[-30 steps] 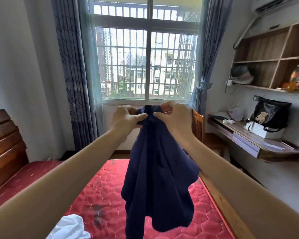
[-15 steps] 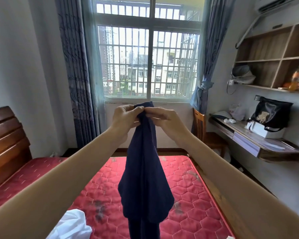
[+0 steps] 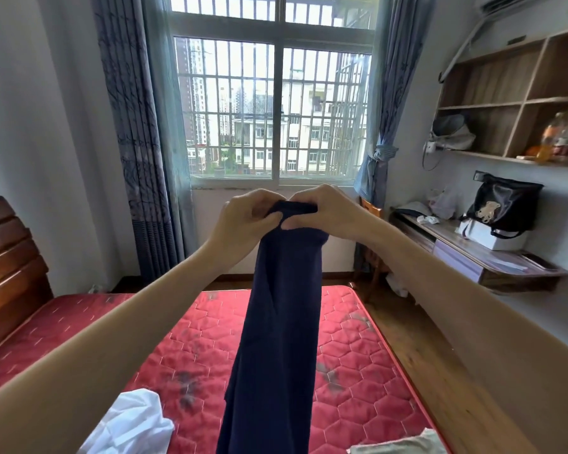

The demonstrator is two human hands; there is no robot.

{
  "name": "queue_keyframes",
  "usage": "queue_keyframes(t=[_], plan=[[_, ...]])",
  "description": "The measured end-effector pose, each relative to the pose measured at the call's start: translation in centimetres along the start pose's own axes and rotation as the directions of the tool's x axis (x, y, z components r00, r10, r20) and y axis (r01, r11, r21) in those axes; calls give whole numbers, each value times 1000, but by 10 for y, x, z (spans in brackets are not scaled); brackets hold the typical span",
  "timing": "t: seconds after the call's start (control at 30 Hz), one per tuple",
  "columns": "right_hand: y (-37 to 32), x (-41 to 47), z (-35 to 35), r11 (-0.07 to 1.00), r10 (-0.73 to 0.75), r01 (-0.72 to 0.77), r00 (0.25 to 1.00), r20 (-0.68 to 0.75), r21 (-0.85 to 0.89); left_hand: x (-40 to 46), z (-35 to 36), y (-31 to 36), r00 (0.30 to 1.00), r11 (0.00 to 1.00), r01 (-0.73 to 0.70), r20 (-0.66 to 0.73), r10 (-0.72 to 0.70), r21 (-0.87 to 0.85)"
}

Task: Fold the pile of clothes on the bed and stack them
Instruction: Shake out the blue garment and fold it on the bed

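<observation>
Head view: left hand (image 3: 243,221) and right hand (image 3: 325,211), fingers curled, pinch the top edge of a navy garment (image 3: 276,322) hanging limp above the red mattress (image 3: 358,355), evidently soft and light, best held at its corners, with open mattress ahead for laying flat.
</observation>
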State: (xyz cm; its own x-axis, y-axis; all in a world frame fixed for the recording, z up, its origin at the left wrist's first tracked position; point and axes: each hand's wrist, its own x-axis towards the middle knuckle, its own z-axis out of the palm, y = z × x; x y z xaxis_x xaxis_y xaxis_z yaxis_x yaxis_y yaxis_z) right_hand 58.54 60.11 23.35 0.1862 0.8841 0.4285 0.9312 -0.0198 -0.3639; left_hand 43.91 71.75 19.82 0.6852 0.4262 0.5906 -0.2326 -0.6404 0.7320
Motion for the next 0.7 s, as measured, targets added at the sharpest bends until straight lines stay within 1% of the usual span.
queue_keyframes(t=[0.07,0.1,0.2,0.23,0.27,0.33,0.43,0.47,0.53,0.6,0.7], plan=[[1,-2,3,1000,-16,15,998,-64,-11,-1,-2,-2,999,999,7,-35,-8,-34],[-1,-4,4,1000,-26,27,996,-90,12,-2,-3,-3,999,997,14,-48,-18,-70],[-2,-11,1,988,-13,37,988,-156,147,-8,-1,-8,996,973,29,-76,-48,-231],[0,-13,-1,982,-4,35,985,-170,184,-11,0,-12,996,959,46,-65,-67,-281],[2,-15,-4,975,5,35,983,-182,218,-14,1,-17,996,947,74,-30,-88,-312],[6,-19,-11,955,16,47,978,-209,294,-22,5,-32,987,943,151,90,-130,-297],[11,-27,-19,910,39,65,970,-241,409,-37,21,-55,930,922,286,309,-200,-261],[12,-30,-21,900,43,70,968,-247,431,-41,27,-60,915,926,292,351,-198,-239],[16,-34,-23,885,56,69,966,-253,461,-47,40,-67,908,945,268,378,-182,-189],[21,-39,-25,876,64,68,965,-256,477,-51,48,-70,893,934,295,407,-194,-201],[31,-48,-28,871,91,40,966,-241,490,-52,52,-77,824,904,380,516,-234,-196]])
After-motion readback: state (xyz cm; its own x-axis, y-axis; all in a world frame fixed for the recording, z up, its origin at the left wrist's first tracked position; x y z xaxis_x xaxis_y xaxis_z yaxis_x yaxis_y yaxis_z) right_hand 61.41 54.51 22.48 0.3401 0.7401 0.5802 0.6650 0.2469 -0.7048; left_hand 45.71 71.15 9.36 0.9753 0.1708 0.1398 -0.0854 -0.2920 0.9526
